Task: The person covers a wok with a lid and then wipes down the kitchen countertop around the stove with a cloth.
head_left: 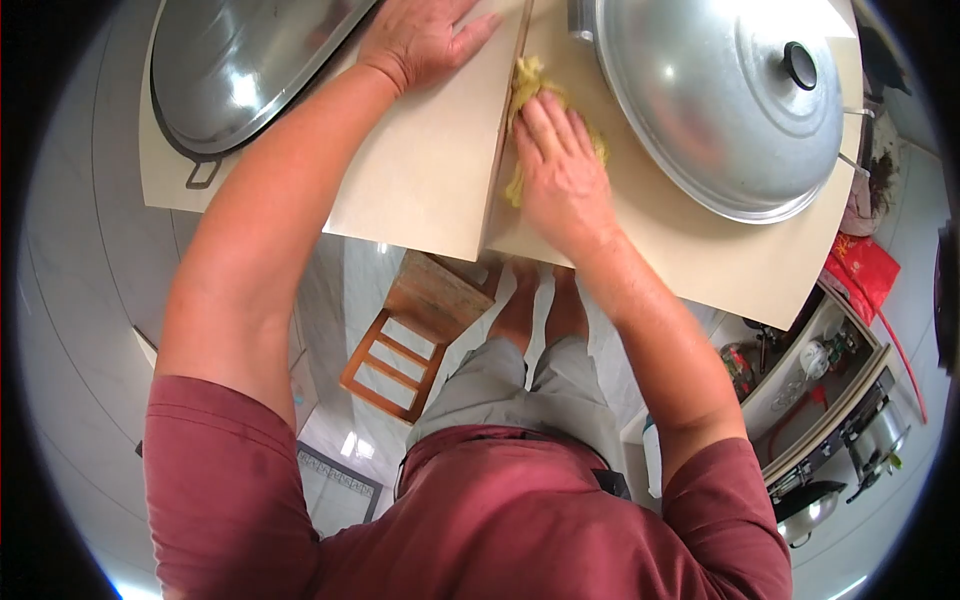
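My right hand (565, 180) presses a crumpled yellow cloth (528, 72) against the beige tabletop (640, 240), just right of the seam between its two halves. Its fingers point away from me and lie over the cloth, which shows past the fingertips and on both sides. On the left half, my left hand (425, 42) rests palm down with the thumb stretched out to the side; the top edge of the view cuts off its fingertips. Beside that hand is a large oval metal lid (255, 70) with a dark rim. A domed aluminium lid (715, 110) with a black knob sits right of the cloth.
A wooden chair (415, 310) stands below the table's front edge, near my legs. At the lower right is an open cabinet (800, 390) with kitchenware, several pans (875, 435) alongside. A red bag (860, 275) hangs near the table's right side.
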`<state>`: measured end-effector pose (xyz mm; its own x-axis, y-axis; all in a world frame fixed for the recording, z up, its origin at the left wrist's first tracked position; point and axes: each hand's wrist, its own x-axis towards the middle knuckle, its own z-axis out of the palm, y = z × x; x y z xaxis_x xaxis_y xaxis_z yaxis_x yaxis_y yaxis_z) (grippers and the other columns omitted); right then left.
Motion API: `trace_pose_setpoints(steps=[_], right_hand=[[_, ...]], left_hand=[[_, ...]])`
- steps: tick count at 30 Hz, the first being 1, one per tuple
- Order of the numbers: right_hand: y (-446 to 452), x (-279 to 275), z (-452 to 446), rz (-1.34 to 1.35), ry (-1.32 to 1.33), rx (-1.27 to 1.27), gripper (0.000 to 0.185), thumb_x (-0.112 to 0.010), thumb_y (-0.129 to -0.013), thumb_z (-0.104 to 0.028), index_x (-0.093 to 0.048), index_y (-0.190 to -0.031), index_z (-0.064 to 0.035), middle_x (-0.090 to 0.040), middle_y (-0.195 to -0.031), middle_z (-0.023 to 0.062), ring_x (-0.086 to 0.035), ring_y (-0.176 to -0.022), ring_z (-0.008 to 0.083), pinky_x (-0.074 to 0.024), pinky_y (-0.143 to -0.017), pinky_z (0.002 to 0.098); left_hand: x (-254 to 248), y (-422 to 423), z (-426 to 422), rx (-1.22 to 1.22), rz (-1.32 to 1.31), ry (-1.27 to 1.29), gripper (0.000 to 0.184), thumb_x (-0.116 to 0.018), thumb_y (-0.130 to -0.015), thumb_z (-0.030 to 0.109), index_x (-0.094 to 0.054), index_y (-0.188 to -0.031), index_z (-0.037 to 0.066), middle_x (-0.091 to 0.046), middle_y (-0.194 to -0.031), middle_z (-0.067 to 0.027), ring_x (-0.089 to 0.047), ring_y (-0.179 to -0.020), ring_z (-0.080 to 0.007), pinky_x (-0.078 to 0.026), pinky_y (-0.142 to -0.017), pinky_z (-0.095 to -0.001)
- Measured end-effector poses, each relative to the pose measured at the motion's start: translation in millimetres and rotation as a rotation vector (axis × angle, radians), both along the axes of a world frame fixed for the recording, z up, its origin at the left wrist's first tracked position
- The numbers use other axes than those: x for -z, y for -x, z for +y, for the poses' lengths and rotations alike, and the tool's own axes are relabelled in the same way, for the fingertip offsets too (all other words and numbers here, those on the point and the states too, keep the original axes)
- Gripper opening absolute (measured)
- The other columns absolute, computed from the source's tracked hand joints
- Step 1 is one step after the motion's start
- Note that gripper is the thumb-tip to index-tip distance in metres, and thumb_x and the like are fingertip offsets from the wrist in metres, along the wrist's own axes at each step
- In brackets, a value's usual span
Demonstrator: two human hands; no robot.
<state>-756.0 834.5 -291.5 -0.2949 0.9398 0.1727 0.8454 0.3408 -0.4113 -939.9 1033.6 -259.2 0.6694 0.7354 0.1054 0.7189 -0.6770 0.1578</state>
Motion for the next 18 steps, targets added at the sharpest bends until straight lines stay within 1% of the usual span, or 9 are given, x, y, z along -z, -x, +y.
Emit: trace_pose_setpoints(steps=[3, 6, 9, 12, 15, 18], right_hand=[[0.4, 0.7, 40.4, 0.059, 0.033, 0.075, 0.050, -0.056, -0.094, -0.009, -0.061, -0.139, 0.0126, -0.051, -0.156, 0.0238, -0.041, -0.154, 0.0397, -0.0345, -0.129, 0.0525], [12.7, 5.3, 38.5, -0.007, -0.005, 0.147, 0.050, -0.057, -0.094, -0.009, -0.062, -0.140, 0.0103, -0.050, -0.158, 0.0229, -0.039, -0.156, 0.0385, -0.0334, -0.130, 0.0524], [13.1, -2.5, -12.5, -0.038, 0.067, 0.039, 0.050, -0.057, -0.093, -0.008, -0.063, -0.139, 0.0093, -0.049, -0.160, 0.0220, -0.040, -0.156, 0.0381, -0.0335, -0.130, 0.0520], [-6.5, -19.2, -58.8, 0.021, 0.155, -0.081, 0.050, -0.055, -0.093, -0.007, -0.063, -0.140, 0.0093, -0.048, -0.161, 0.0219, -0.041, -0.155, 0.0383, -0.0339, -0.129, 0.0527], [-14.7, -9.2, -63.1, 0.044, 0.113, -0.027, 0.053, -0.055, -0.093, -0.008, -0.061, -0.143, 0.0087, -0.047, -0.162, 0.0211, -0.040, -0.156, 0.0380, -0.0336, -0.129, 0.0528], [-0.4, -1.0, -0.5, 0.044, 0.067, 0.111, 0.055, -0.055, -0.094, -0.008, -0.059, -0.145, 0.0111, -0.044, -0.165, 0.0237, -0.039, -0.157, 0.0401, -0.0327, -0.130, 0.0535]], left_hand=[[1.9, 1.1, -0.5, 0.008, 0.002, -0.002, 0.061, -0.049, -0.110, 0.046, -0.052, -0.161, 0.012, -0.034, -0.177, -0.0086, -0.028, -0.165, -0.0269, -0.019, -0.135, -0.0522], [3.4, 3.5, 0.2, 0.029, 0.010, -0.016, 0.062, -0.049, -0.110, 0.046, -0.051, -0.162, 0.012, -0.033, -0.178, -0.0091, -0.028, -0.165, -0.0270, -0.019, -0.135, -0.0520], [2.4, 0.8, 5.2, 0.041, 0.013, -0.027, 0.062, -0.048, -0.110, 0.046, -0.050, -0.162, 0.012, -0.032, -0.178, -0.0090, -0.028, -0.165, -0.0270, -0.018, -0.135, -0.0518], [2.2, 2.6, 0.8, 0.022, 0.012, 0.002, 0.063, -0.049, -0.110, 0.046, -0.050, -0.162, 0.012, -0.032, -0.178, -0.0086, -0.028, -0.165, -0.0270, -0.017, -0.135, -0.0517], [0.7, 4.2, 3.0, 0.012, 0.004, 0.017, 0.063, -0.050, -0.109, 0.046, -0.050, -0.163, 0.014, -0.032, -0.178, -0.0083, -0.027, -0.165, -0.0268, -0.017, -0.135, -0.0514], [4.8, 3.0, 0.8, 0.015, 0.008, 0.012, 0.063, -0.051, -0.108, 0.045, -0.050, -0.163, 0.015, -0.032, -0.178, -0.0077, -0.028, -0.165, -0.0265, -0.018, -0.135, -0.0510]])
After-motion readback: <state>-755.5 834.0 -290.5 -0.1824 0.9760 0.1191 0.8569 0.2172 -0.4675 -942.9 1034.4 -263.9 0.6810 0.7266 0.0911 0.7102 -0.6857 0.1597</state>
